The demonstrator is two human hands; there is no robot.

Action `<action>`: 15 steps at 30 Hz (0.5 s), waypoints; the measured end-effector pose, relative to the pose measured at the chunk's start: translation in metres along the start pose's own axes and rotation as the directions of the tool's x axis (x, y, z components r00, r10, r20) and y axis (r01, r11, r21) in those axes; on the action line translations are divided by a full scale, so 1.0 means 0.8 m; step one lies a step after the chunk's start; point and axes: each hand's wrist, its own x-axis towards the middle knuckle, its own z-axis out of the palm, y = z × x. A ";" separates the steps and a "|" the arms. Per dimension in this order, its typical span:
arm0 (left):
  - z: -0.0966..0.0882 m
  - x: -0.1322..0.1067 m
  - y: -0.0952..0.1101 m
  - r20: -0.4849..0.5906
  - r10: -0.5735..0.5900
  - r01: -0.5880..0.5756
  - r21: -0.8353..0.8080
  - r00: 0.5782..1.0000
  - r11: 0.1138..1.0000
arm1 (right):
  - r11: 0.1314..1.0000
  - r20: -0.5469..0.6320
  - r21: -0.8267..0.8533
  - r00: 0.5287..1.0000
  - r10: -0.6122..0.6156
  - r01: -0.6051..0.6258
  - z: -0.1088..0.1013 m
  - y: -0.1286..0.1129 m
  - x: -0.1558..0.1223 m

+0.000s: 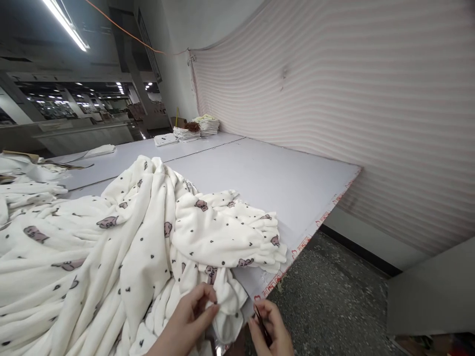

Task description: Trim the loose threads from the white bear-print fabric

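L hand pinches an edge of the white printed cloth, which lies heaped to its left & beyond; R hand grips a dark slim tool. We judge the work under way: one edge is in hand, most of the cloth lies loose, & how much is finished we can't tell. Beyond both hands: pale tabletop w/ folded stacks; R of them, speckled floor & striped sheet; far L, dim hall w/ strip light.

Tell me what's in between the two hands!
In the head view, a bunched end of the white cloth lies between the left hand and the right hand, with a little of the table beside it.
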 end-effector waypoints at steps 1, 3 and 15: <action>-0.002 -0.003 -0.004 -0.009 0.004 -0.005 -0.097 1.000 0.995 | 0.999 -0.004 -0.044 1.000 -0.019 0.019 -0.002 -0.002 0.005; -0.008 -0.011 -0.008 -0.023 0.005 -0.010 -0.222 1.000 0.975 | 0.988 0.045 -0.120 0.995 -0.088 0.092 -0.003 -0.014 0.019; 0.017 -0.008 -0.007 -0.106 0.616 -0.464 0.563 0.781 0.685 | 0.982 0.263 -0.147 0.962 -0.076 0.118 -0.007 -0.062 0.044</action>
